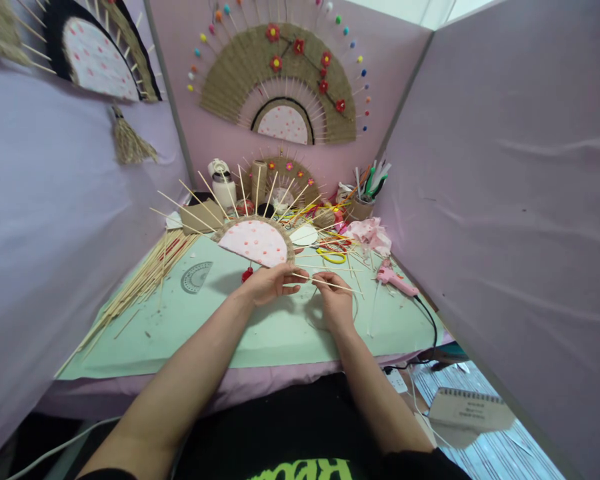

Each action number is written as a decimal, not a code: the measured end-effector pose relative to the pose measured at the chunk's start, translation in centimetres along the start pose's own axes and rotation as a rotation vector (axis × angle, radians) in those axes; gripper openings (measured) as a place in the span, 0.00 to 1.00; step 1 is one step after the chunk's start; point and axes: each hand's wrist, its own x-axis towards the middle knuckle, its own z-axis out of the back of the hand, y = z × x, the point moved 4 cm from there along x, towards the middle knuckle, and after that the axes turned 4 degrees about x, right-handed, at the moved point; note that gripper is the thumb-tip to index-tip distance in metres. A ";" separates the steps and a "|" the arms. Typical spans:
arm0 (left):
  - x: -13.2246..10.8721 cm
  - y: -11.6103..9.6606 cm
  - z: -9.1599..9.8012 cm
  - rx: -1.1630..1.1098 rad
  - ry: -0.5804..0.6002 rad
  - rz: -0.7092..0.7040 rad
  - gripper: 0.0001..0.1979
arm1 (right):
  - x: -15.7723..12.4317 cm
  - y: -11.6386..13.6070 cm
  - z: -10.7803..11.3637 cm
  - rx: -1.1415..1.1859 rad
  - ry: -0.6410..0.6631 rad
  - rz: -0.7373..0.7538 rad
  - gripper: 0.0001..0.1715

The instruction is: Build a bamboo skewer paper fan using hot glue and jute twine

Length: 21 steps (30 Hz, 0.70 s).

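One fan point(255, 241) was left of and beyond the right hand point(334, 290), its lower right edge gripped by the left hand point(270, 285), the nearer. Its lowest stick point(356, 292) ran rightward, slightly toward the person, across the right hand's fingertips, pinched together on what I could not tell.

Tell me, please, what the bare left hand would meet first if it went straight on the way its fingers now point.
Most likely the bare right hand, just across a small gap from the left hand, with a thin, pale wooden stick running between; depth is unclear in this view.
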 end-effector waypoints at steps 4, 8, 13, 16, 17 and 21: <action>-0.2 -0.1 -0.2 -0.025 0.072 -0.001 0.27 | 0.1 0.0 0.2 -0.045 0.005 0.031 0.11; -0.4 0.0 -0.4 -0.029 0.117 0.013 0.31 | 0.3 -0.7 0.0 -0.014 0.064 -0.027 0.12; -0.4 0.2 -0.5 -0.014 0.189 0.038 0.33 | 0.5 -1.3 0.0 0.027 0.101 -0.100 0.12; -0.4 0.2 -0.4 0.005 0.173 0.059 0.33 | 0.6 -1.4 0.0 0.025 0.100 -0.117 0.12; -0.4 0.2 -0.3 0.013 0.155 0.066 0.33 | 0.6 -1.5 0.0 0.025 0.098 -0.119 0.11; -0.5 0.0 -0.2 0.029 0.085 0.083 0.32 | 0.5 -1.6 0.0 -0.003 0.101 -0.140 0.10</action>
